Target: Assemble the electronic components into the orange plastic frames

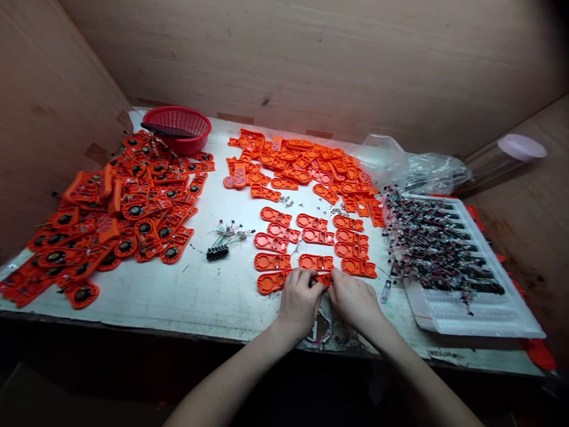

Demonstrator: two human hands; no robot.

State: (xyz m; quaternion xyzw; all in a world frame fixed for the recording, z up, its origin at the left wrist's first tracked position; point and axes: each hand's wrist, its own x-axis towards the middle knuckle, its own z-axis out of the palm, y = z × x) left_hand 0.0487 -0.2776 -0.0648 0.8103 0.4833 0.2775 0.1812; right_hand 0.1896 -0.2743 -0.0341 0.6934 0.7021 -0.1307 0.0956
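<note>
My left hand and my right hand meet near the table's front edge, fingers closed around an orange plastic shell half. Its body is mostly hidden by the fingers. Directly left of it lies another orange shell half, one of several set out in rough rows. Each has a round recess at one end. Another shell half sits just beyond my fingertips. To the right of my right hand lies a small screwdriver with a clear handle.
At left is a heap of orange shells with black round parts, a red basket behind. More orange shells lie at the back. A white foam tray of wired parts stands right. Black wired pieces and small metal bits lie mid-table.
</note>
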